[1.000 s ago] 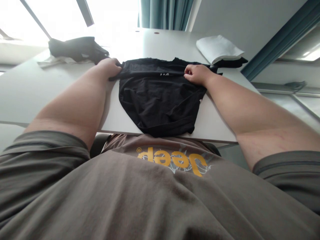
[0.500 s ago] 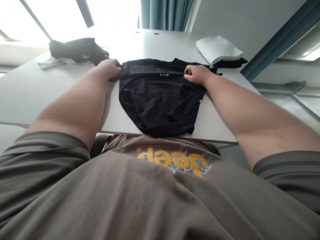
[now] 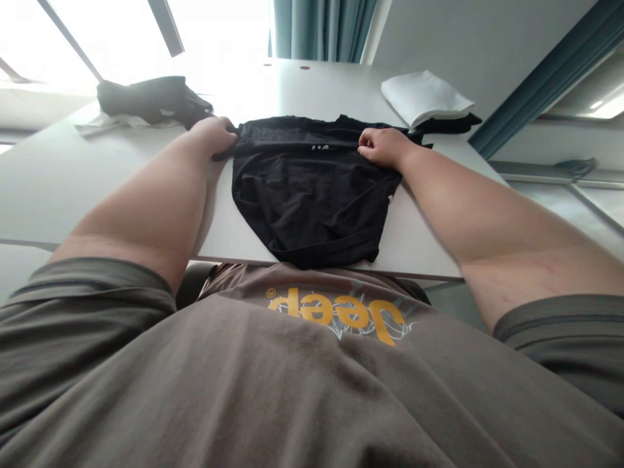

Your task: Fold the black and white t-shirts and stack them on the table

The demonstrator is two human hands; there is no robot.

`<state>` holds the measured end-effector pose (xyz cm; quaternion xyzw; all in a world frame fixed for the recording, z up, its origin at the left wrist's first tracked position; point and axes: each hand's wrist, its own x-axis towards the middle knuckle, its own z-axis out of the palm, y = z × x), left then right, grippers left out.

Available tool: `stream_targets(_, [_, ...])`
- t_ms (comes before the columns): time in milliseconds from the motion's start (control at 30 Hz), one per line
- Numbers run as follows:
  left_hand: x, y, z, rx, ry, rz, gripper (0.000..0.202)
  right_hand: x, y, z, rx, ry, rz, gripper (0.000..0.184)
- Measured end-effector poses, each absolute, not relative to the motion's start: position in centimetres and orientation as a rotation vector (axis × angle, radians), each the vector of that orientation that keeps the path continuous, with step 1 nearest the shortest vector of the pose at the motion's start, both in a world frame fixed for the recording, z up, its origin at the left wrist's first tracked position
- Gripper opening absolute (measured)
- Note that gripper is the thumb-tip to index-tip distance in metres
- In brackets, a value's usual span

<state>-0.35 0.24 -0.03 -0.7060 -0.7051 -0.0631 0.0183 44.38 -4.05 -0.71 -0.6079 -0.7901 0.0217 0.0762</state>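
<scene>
Black shirt [image 3: 312, 201] lay spread on the white table [image 3: 97, 175], reaching its near edge, with left hand [image 3: 217, 135] closed on a sleeve [image 3: 224, 155] and right hand [image 3: 383, 144] curled against the fabric, pinching or merely resting: could not tell.

You face a burnt-out white window [image 3: 224, 32] at eleven o'clock, its glare veiling the tabletop [image 3: 326, 94]; edge distortion stretches your sleeves [image 3: 565, 338].

Dressed in a loose grey-brown T-shirt [image 3: 234, 383], softly creased; printed at the chest with yellow-orange "Jeep" lettering [image 3: 350, 318], upside down, with a small ® [image 3: 271, 293] at one end and thin pale squiggles [image 3: 340, 334] around; cut with short, wide sleeves [image 3: 92, 296], ringed by a dark seam; bare from there to the hands [image 3: 217, 135].
</scene>
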Motion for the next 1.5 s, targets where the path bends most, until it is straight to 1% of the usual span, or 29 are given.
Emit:
stream_targets(133, [-0.38,0.20,-0.08,-2.197,-2.193,-0.216,0.060,44.55,-3.80,-0.89,-1.817,-2.377,0.054,0.056])
stream_targets(233, [-0.32,0.12,-0.06,-2.186,-2.205,-0.218,0.061,44.54,-3.83,-0.89,-1.824,-2.377,0.041,0.059])
stream_targets(533, [-0.41,0.42,-0.24,-2.173,-2.181,-0.167,0.059,44.43,-3.96,-0.78,-1.835,-2.369,0.043,0.050])
stream_targets(733, [-0.39,0.36,-0.12,-2.191,-2.182,-0.186,0.059,44.30,-4.18,-0.63,-1.815,-2.374,0.024,0.031])
stream_targets(833, [-0.30,0.39,-0.07,-2.183,-2.191,-0.191,0.061,44.27,-4.30,-0.54,-1.815,-2.367,0.034,0.026])
stream_targets(1267, [-0.24,0.26,0.14,-2.192,-2.207,-0.193,0.062,44.15,-4.39,-0.39,-1.803,-2.401,-0.040,0.028])
stream_targets(1500, [-0.39,0.54,-0.12,-2.182,-2.191,-0.190,0.058,44.35,-3.94,-0.69,-1.770,-2.417,-0.097,0.029])
